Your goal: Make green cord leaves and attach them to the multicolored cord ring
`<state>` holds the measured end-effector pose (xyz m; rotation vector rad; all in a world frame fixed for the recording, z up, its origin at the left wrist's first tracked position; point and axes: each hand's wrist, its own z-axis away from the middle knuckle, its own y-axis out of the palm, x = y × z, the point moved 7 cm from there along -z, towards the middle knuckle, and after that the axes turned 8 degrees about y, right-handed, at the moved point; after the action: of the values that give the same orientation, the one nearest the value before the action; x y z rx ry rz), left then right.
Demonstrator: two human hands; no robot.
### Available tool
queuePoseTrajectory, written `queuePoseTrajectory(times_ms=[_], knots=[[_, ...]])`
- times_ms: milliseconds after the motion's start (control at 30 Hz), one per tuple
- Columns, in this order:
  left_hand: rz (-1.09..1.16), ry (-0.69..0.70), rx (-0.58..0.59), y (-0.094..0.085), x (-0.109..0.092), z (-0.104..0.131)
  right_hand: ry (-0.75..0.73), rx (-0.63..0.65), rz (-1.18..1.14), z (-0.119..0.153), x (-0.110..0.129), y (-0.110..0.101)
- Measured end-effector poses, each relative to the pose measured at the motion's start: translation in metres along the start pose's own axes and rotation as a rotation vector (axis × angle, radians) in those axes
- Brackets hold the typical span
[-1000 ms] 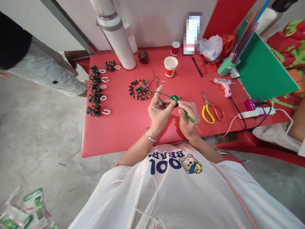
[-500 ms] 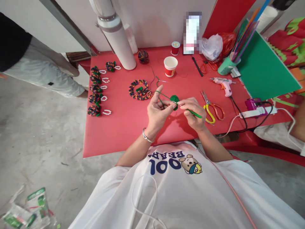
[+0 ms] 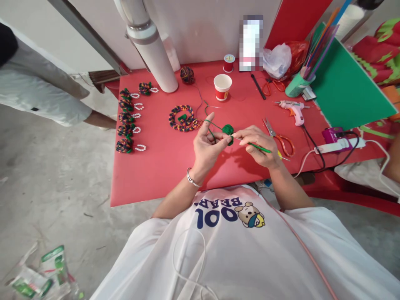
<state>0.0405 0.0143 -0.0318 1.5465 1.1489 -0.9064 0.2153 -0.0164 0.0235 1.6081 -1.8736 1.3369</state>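
My left hand (image 3: pixel 208 143) pinches dark green crochet work (image 3: pixel 228 131) between thumb and fingers. Its index finger points up, and a strand of green yarn runs over it. Closed round a crochet hook with a green handle (image 3: pixel 261 148), my right hand (image 3: pixel 258 146) holds the metal tip against the work. The exact stitch at the tip is too small to make out. Left of my hands lies a coiled multicoloured braided cord (image 3: pixel 175 121). A threaded needle (image 3: pixel 214 107) rests on the table just beyond my left fingertips.
Several yarn rosettes with bead loops (image 3: pixel 124 146) line the red table's (image 3: pixel 150 179) left side. A paper cup (image 3: pixel 222 88), yarn ball (image 3: pixel 187 75) and white cylinder (image 3: pixel 161 62) stand behind. Scissors (image 3: pixel 283 141), a glue gun (image 3: pixel 293 110) and a power strip (image 3: pixel 339 146) lie right. A person stands left.
My right hand has moved slightly right with the crochet hook, drawing it back from the green work. My left hand stays nearly still. The person at the left has shifted leftward.
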Motion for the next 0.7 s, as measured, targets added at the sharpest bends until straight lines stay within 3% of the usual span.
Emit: queuePoseTrajectory(times_ms=[300, 500, 700], knots=[[-0.008, 0.008, -0.038, -0.0006, -0.0034, -0.0005, 0.025, -0.044, 0.092, 0.0057, -0.0048, 0.0023], [-0.018, -0.02, 0.007, 0.0005, -0.004, -0.0017, 0.008, 0.014, 0.026, 0.0033, -0.0032, -0.0011], [0.025, -0.032, 0.013, -0.0002, -0.006, -0.003, -0.031, -0.056, -0.033, 0.0025, 0.0015, -0.0011]])
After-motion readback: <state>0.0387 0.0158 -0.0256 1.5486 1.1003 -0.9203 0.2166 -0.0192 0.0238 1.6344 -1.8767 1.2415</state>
